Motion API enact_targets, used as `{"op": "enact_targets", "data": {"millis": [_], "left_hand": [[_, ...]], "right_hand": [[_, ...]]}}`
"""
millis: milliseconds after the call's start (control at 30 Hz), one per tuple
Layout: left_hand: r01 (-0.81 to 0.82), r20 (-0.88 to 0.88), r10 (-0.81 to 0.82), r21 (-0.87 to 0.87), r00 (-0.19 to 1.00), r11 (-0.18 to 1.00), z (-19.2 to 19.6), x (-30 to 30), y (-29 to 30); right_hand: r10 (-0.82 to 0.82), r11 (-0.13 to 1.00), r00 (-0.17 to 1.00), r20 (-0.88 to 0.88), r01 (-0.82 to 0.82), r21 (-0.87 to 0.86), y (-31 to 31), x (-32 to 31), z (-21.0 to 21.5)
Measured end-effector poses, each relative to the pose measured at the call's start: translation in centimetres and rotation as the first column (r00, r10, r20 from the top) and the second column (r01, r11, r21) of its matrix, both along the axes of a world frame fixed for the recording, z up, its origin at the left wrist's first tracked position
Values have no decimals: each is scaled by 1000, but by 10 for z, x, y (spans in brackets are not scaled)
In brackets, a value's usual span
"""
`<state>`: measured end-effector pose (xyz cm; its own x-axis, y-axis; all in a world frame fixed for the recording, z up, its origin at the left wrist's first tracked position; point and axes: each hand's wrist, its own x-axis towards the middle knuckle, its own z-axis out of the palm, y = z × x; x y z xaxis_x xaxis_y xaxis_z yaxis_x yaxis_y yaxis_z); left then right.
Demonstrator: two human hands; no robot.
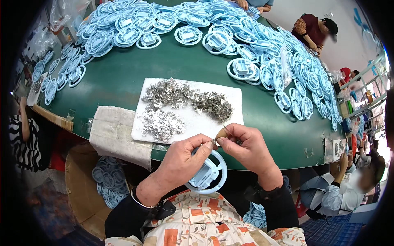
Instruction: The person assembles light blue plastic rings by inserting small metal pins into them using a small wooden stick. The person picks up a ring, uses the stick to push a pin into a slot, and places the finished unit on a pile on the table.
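My left hand [182, 160] grips a light blue round plastic wheel-shaped part [209, 175] just below the table edge, thumb and forefinger pinching near its rim. My right hand [246, 146] meets it from the right, its fingertips closed on a small metal clip [214, 141] at the top of the part. Just beyond both hands lies a white sheet [193, 119] on the green table [123, 78], carrying heaps of small silvery metal clips [180, 102].
Many loose light blue round parts [246, 45] cover the far and right side of the table. A cardboard box [82, 184] holding more blue parts stands at lower left. Other people sit at the right [349, 188], far right back [316, 28] and left edge [24, 135].
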<state>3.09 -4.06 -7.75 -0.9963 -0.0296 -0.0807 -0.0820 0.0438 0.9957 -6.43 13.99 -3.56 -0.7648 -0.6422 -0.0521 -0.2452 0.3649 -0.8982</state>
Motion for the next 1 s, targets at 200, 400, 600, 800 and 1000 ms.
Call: {"op": "enact_targets", "data": {"millis": [200,400,600,800,1000], "left_hand": [[-37,-84,25,-142,996,989,-1,0,4],[-2,-110,-19,-182,994,983,3,-1,6],[-14,11,17,-231,1000,973,2,-4,-3],[-48,-11,47,-345,999,937,-16,-12,-3],[-51,10,57,-324,998,945,-19,-14,-3]], "right_hand": [[-2,998,986,169,11,-54,5,6,0],[-55,988,964,259,90,-123,11,6,-11],[-93,991,994,-63,86,-103,19,24,-17],[-23,1000,938,-346,29,11,15,26,-34],[47,995,859,-510,2,96,8,24,-41]]}}
